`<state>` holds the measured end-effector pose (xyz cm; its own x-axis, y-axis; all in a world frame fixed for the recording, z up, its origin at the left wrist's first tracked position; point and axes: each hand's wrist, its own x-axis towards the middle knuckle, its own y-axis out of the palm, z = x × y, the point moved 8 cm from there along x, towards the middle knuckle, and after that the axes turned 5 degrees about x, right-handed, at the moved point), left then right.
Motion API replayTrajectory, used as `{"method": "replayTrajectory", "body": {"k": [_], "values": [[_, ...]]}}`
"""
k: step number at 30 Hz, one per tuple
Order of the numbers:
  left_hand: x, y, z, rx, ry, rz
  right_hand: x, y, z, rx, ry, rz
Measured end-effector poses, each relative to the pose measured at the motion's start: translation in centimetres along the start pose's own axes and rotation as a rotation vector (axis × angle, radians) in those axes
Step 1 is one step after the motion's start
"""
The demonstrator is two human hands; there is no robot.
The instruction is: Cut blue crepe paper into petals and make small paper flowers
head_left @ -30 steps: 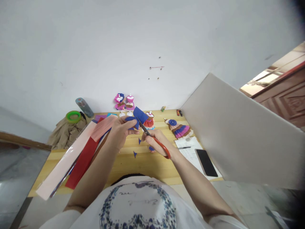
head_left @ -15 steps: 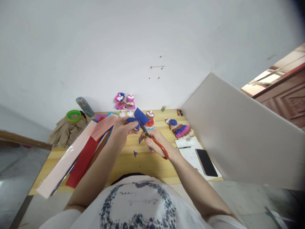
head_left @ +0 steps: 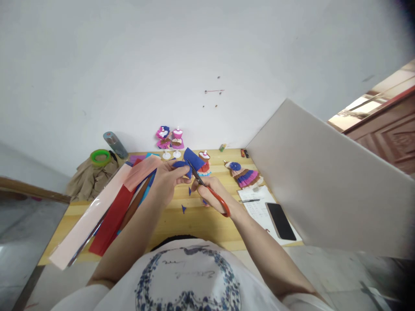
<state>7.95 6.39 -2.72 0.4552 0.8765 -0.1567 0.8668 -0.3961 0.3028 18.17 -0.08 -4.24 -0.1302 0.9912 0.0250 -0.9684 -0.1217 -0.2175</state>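
My left hand (head_left: 168, 176) pinches a piece of blue crepe paper (head_left: 194, 159) above the wooden table. In my right hand (head_left: 212, 190) is a pair of scissors (head_left: 218, 201) with orange-red handles, fingers wrapped round them. Their dark blades lie against the blue paper near my left fingertips. Small blue scraps (head_left: 183, 209) lie on the table below. Behind the paper stands a small dress-form figure (head_left: 204, 166) with a red, white and light blue ruffled skirt, partly hidden by the paper.
Long crepe paper strips (head_left: 110, 224) lie at left, beside beige cloth, a green tape roll (head_left: 100, 158) and a spray can (head_left: 116, 144). Two dressed figures (head_left: 177, 138) stand by the wall. At right are a ruffled paper dress (head_left: 243, 174), a phone (head_left: 280, 220) on paper, and a white board (head_left: 324, 185).
The blue paper has shifted slightly right and tilted a little, covering part of the figure behind it. Both hands stay almost in place, the scissors still at the paper.
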Motion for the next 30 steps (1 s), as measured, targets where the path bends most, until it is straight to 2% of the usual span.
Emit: {"method": "replayTrajectory", "body": {"k": [20,30], "values": [[0.0,0.02,0.36,-0.049,-0.012,-0.017,0.02,-0.05,0.02,-0.007,0.028,0.003],[-0.03,0.02,0.26,-0.057,-0.005,-0.002,0.43,0.05,-0.55,-0.014,-0.034,0.027]]}}
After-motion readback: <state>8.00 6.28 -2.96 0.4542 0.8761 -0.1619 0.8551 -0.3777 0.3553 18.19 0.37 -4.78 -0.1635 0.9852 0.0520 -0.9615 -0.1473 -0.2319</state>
